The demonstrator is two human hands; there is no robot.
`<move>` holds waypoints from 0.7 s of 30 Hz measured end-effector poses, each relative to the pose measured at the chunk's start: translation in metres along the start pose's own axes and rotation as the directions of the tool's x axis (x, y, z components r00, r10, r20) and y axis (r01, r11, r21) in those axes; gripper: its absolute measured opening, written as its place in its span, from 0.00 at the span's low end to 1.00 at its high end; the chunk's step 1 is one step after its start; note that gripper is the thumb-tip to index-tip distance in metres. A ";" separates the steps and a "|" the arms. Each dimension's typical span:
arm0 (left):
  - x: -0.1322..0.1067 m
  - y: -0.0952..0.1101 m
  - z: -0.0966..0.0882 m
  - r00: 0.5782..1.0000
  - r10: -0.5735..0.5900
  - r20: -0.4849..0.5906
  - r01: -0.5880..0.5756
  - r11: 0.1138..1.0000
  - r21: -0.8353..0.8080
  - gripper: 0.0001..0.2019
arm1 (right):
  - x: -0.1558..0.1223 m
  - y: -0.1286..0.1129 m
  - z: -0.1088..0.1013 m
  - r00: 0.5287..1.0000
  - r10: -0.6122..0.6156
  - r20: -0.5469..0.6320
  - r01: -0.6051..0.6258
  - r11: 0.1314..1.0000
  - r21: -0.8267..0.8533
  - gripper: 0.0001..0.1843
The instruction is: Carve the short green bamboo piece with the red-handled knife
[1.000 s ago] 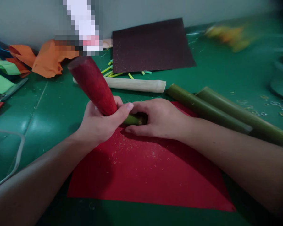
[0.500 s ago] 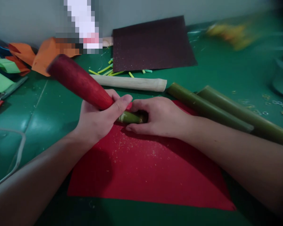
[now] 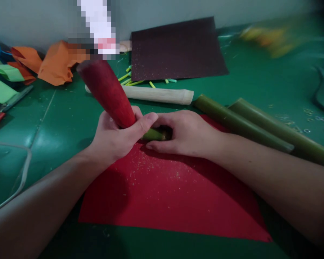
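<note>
Nearest lay the red sheet (image 3: 172, 201), flat, matte and straight-edged, sprinkled with pale crumbs, on a glossy green floor (image 3: 221, 91). Above its far part, the left hand (image 3: 118, 135) was clenched round the lower end of a red cylinder (image 3: 108, 93), smooth, thick and wider at its upper end, its lower tip hidden in the fist. The right hand (image 3: 191, 131), fingers curved over and thumb below, grasped the end of a short green piece (image 3: 154, 135), rounded and bamboo-like, with a brownish rim; the exact contact was lost in shadow. That piece lay crosswise between the hands, partly under the left thumb. Half a second before, the cylinder had leaned low to the left, with whitish scuffs showing on the green skin; now it stood steeper and the thumb covered them, while the right hand had hardly shifted. This suggested a rocking stroke against a steadied piece. Beyond, at the right, two smooth green lengths (image 3: 240, 120) lay side by side, and a pale, peeled-looking stick (image 3: 162, 95) stretched behind the hands. Farther back were thin yellow-green strips (image 3: 152, 85), crumpled orange paper (image 3: 54, 64) and a stiff, dusty dark sheet (image 3: 175, 50).
</note>
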State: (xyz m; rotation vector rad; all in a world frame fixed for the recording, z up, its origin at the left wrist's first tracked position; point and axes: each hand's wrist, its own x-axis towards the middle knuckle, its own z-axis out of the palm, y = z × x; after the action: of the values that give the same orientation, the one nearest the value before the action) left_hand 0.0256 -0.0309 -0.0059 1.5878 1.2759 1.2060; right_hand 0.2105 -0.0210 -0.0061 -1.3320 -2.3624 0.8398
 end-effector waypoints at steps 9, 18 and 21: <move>-0.001 -0.001 0.001 0.999 0.024 -0.024 -0.025 1.000 -0.003 0.15 | 0.000 0.000 -0.001 1.000 0.007 0.004 -0.006 1.000 -0.013 0.20; -0.003 -0.004 0.002 0.998 0.023 -0.053 -0.021 0.999 0.044 0.14 | 0.001 0.000 0.000 1.000 0.002 0.003 -0.002 1.000 -0.014 0.19; -0.004 -0.005 0.003 0.994 0.055 -0.091 -0.051 0.997 0.050 0.14 | 0.001 0.000 0.000 1.000 -0.001 0.000 0.001 1.000 -0.025 0.19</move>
State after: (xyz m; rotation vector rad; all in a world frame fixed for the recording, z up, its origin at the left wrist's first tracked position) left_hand 0.0270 -0.0333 -0.0125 1.6250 1.3373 1.3047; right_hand 0.2101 -0.0196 -0.0058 -1.3401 -2.3807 0.8124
